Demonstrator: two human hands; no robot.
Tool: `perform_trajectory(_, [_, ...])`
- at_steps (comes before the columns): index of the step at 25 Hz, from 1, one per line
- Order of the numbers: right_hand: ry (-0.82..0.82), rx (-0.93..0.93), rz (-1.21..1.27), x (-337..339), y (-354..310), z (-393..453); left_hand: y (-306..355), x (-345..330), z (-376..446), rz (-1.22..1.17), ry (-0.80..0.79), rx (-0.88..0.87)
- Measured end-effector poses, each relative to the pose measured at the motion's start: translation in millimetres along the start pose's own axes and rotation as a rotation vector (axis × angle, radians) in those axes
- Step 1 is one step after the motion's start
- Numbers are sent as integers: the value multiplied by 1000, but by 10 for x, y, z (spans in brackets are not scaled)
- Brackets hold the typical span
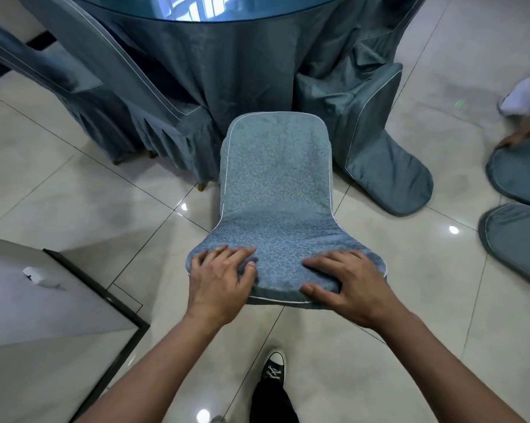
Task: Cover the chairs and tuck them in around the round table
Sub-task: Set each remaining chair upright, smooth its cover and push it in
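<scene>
- A covered chair point(276, 190) is standing facing the round table point(227, 35), its back top lying under both hands.
- The left hand point(221, 279) and right hand point(349, 285) are gripping that padded top edge, fingers over, thumbs at the near side.
- The fabric is looking soft and likely to slip; the frame beneath probably feels rigid and light.
- Beyond the grip, neighbouring covered chairs point(376, 141) are flanking the gap.
</scene>
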State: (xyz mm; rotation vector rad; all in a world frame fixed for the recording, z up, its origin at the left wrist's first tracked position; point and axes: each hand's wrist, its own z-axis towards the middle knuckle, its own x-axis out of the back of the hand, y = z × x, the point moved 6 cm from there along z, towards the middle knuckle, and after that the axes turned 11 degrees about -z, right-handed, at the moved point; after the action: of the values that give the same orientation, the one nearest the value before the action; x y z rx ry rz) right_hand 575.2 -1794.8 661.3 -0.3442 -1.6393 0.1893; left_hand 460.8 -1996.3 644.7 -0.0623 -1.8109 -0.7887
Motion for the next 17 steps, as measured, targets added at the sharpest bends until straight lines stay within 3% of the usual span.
perform_trajectory(7, [162, 101, -85, 228, 71, 213, 457, 126, 252, 36, -21, -205])
perform_trajectory(10, [181, 155, -117, 242, 113, 235, 492, 115, 355, 22, -64, -127])
perform_trajectory(17, [199, 146, -225, 383, 290, 560, 551, 299, 649, 4, 21, -71])
